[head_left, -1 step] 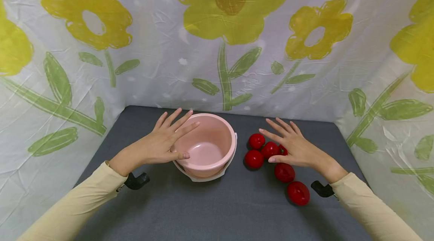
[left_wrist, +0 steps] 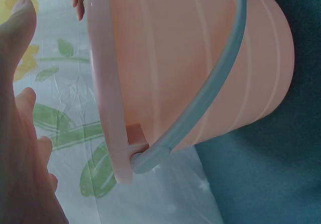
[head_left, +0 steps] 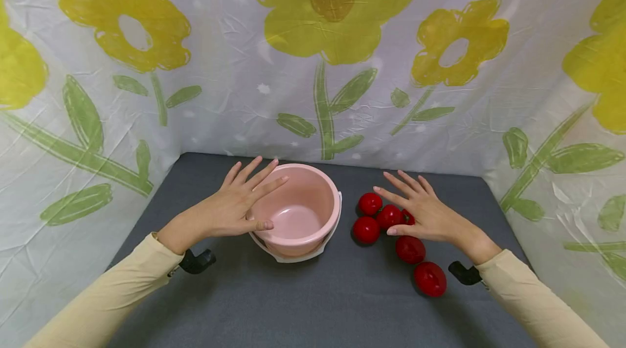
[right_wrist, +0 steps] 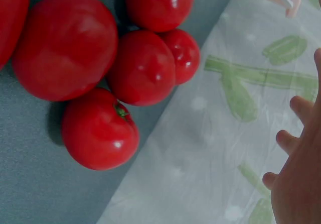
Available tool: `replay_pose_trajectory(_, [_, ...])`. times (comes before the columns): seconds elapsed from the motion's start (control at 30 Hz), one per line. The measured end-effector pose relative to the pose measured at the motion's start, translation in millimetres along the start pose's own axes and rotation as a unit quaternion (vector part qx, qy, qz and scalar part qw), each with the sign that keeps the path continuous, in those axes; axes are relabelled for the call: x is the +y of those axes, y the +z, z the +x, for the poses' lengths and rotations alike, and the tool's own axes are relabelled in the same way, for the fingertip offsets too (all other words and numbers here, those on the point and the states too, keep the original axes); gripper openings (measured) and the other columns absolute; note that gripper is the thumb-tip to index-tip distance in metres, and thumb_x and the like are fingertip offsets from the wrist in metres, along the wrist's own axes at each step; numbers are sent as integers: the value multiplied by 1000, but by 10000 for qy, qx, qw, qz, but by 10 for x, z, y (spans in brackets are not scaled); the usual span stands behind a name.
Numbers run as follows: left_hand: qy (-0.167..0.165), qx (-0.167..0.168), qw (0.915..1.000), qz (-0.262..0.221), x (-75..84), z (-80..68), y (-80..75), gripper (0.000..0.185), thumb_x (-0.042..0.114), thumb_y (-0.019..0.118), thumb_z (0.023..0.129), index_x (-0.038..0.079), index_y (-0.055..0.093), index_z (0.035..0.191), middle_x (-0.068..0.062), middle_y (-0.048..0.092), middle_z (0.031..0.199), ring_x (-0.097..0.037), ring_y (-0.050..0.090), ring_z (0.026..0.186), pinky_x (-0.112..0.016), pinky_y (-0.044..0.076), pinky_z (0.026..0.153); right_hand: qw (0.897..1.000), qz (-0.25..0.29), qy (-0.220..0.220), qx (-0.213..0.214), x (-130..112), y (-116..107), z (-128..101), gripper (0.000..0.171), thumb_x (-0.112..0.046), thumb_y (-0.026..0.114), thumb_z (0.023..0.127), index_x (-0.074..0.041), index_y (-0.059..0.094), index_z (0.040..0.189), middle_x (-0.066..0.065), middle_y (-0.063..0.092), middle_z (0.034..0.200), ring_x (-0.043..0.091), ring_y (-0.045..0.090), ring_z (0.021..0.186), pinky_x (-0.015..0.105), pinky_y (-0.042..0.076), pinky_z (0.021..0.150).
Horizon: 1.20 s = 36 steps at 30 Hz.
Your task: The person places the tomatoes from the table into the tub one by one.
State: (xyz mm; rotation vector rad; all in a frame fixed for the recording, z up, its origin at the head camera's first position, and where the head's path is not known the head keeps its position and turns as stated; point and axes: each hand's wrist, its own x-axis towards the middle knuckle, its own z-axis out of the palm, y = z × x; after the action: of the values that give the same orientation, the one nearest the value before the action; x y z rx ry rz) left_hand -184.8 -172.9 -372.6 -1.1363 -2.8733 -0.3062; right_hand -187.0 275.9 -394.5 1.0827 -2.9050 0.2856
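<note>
A pink bucket (head_left: 313, 169) stands empty on the grey table top (head_left: 274, 304), its pale handle (head_left: 293, 257) folded down at the front. My left hand (head_left: 254, 201) is spread, fingers straight, over the bucket's left rim; I cannot tell whether it touches. The left wrist view shows the bucket wall (left_wrist: 200, 73) and handle (left_wrist: 210, 98) close beside that hand (left_wrist: 20, 133). Several red tomatoes (head_left: 366, 229) lie right of the bucket. My right hand (head_left: 411, 209) is spread flat over the rear ones and holds nothing. In the right wrist view the tomatoes (right_wrist: 65, 45) sit clustered, apart from the hand (right_wrist: 296, 184).
A white cloth printed with yellow flowers (head_left: 332, 16) walls the table at the back and both sides. Two tomatoes (head_left: 430, 278) lie nearer the front right. Bare grey surface stretches across the front. Black wrist mounts (head_left: 195, 261) show under both sleeves.
</note>
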Motion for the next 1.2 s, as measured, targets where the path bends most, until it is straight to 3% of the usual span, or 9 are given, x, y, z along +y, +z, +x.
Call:
replay_pose_trajectory(0.2, [-11, -59, 9999, -154, -19, -7, -8, 90, 60, 63, 87, 32, 17, 159, 3, -5, 169, -34, -5, 156, -69, 3, 118, 9999, 76, 73, -92, 3, -19, -23, 87, -58, 68, 84, -37, 25, 156, 4, 12, 168, 40, 9, 153, 74, 10, 114])
replay_pose_trajectory(0.3, [-48, -9, 9977, -677, -94, -6, -7, 87, 52, 64, 91, 29, 16, 160, 1, -3, 169, -35, -3, 156, -69, 3, 118, 9997, 215, 105, -73, 32, -49, 6, 88, -57, 70, 84, -38, 24, 157, 2, 12, 168, 39, 10, 153, 74, 10, 114])
replay_pose_trajectory(0.37, [-153, 17, 9918, -1272, -169, 4, -5, 83, 46, 62, 95, 30, 13, 160, -2, 1, 169, -36, 0, 156, -70, 7, 118, 9993, 364, 123, -43, 69, -75, 36, 89, -54, 72, 84, -36, 24, 157, 3, 13, 168, 39, 12, 153, 74, 10, 114])
replay_pose_trajectory(0.43, [-330, 117, 9807, -1921, -254, 15, -5, 77, 39, 59, 98, 30, 14, 160, -4, 11, 168, -37, 10, 155, -68, 15, 118, 9984, 551, 141, -11, 128, -102, 75, 89, -51, 73, 84, -34, 25, 157, 6, 16, 167, 39, 15, 152, 73, 13, 113])
replay_pose_trajectory(0.53, [-612, 284, 9550, -2887, -384, 44, -1, 67, 29, 55, 102, 24, 20, 159, -12, 28, 163, -38, 30, 149, -63, 30, 115, 9946, 1012, 209, 43, 235, -141, 146, 89, -44, 76, 84, -30, 27, 157, 10, 23, 165, 39, 21, 150, 71, 20, 113])
replay_pose_trajectory(0.63, [-878, 372, 9308, -3528, -498, 87, 24, 58, 21, 53, 103, 13, 30, 156, -19, 44, 153, -39, 47, 138, -55, 43, 109, 9857, 1637, 392, 46, 340, -153, 234, 88, -39, 78, 83, -29, 30, 156, 10, 29, 162, 38, 27, 148, 68, 26, 113])
replay_pose_trajectory(0.8, [-1357, 115, 8931, -4288, -603, 155, 81, 51, 16, 53, 103, 5, 39, 151, -24, 51, 146, -39, 55, 129, -39, 56, 97, 9686, 2392, 666, -132, 479, -69, 426, 84, -36, 78, 84, -32, 33, 155, 5, 34, 161, 34, 32, 148, 61, 31, 115])
replay_pose_trajectory(0.97, [-1718, 19, 8720, -4584, -642, 193, 148, 49, 15, 57, 101, 3, 45, 147, -24, 53, 144, -34, 59, 126, -32, 59, 90, 9549, 2799, 936, -325, 600, 132, 581, 75, -37, 79, 83, -30, 44, 149, 2, 44, 156, 31, 40, 145, 57, 35, 116])
replay_pose_trajectory(1.2, [-2052, 113, 8493, -4863, -663, 227, 200, 48, 12, 62, 97, 3, 52, 143, -23, 56, 141, -5, 68, 105, -37, 60, 89, 9378, 3156, 1271, -684, 714, 366, 698, 60, -30, 79, 84, -24, 58, 140, 7, 54, 147, 37, 50, 136, 59, 39, 112])
